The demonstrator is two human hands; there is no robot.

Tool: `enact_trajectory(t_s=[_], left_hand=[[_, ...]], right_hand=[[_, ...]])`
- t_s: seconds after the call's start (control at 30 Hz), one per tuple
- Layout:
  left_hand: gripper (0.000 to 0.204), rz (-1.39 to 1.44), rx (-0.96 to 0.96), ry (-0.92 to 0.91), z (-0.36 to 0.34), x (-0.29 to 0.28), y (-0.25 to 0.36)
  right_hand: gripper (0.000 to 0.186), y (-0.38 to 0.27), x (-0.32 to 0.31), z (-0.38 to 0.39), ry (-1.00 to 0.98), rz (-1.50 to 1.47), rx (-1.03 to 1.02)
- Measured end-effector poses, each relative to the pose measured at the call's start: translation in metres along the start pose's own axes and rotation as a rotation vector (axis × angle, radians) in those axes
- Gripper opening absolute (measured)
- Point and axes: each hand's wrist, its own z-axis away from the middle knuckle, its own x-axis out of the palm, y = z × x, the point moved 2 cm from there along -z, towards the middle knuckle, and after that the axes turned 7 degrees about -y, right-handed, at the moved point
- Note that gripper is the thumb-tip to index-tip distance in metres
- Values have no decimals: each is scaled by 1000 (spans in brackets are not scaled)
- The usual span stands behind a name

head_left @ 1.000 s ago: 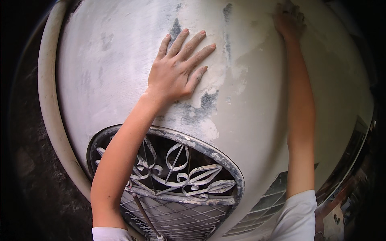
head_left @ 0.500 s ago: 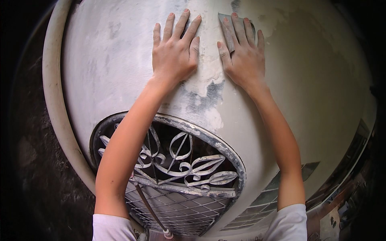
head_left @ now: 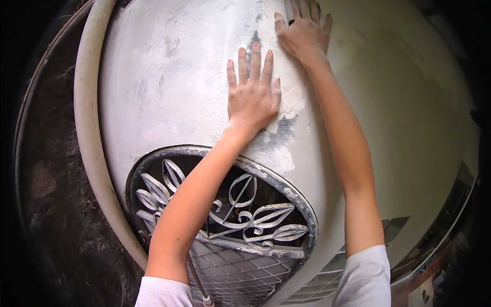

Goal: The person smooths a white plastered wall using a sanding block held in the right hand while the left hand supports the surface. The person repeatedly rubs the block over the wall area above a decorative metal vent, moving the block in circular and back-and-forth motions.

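Note:
My left hand point(head_left: 252, 94) lies flat on the patchy white wall point(head_left: 138, 107), its fingers spread and holding nothing. Grey bare spots and rough filler show around it. Higher up and to the right, my right hand point(head_left: 305, 33) presses against the wall near the upper edge of the view. Under its fingers is a grey sheet of sandpaper point(head_left: 290, 11), mostly covered by the hand and cut off by the frame. Below my left hand a grey patch point(head_left: 281, 134) with ragged edges marks the wall above an arched opening.
The arched opening has a worn frame point(head_left: 312, 220) and a scrolled metal grille point(head_left: 255, 222), with lattice below. A pale pipe point(head_left: 87, 102) runs down the left side beside dark rough ground or wall. A thin rod point(head_left: 197, 279) stands below my left forearm. Slatted panes point(head_left: 319, 281) sit lower right.
My left hand has moved right and down along the wall. My right hand has slid upward with the sandpaper, partly out of the frame. The view has shifted slightly.

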Motion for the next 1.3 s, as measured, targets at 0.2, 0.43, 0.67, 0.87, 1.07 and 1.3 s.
enact_trajectory(t_s=[0.2,0.43,0.67,0.87,1.07,1.3], left_hand=[[64,142,115,-41,22,-8,8],[59,164,117,-99,60,-10,5],[56,175,110,-149,83,-16,-1],[53,207,103,-157,84,-16,-4],[50,122,114,-156,89,-19,-30],[50,96,-9,-148,98,-25,-49]], right_hand=[[68,-38,9,-45,14,2,-97],[65,-36,1,37,-37,-31,-291],[65,-14,1,-3,30,46,-89],[66,-17,2,-66,70,-31,96],[64,-11,12,1,45,70,-122],[63,-27,4,127,-55,47,-233]])
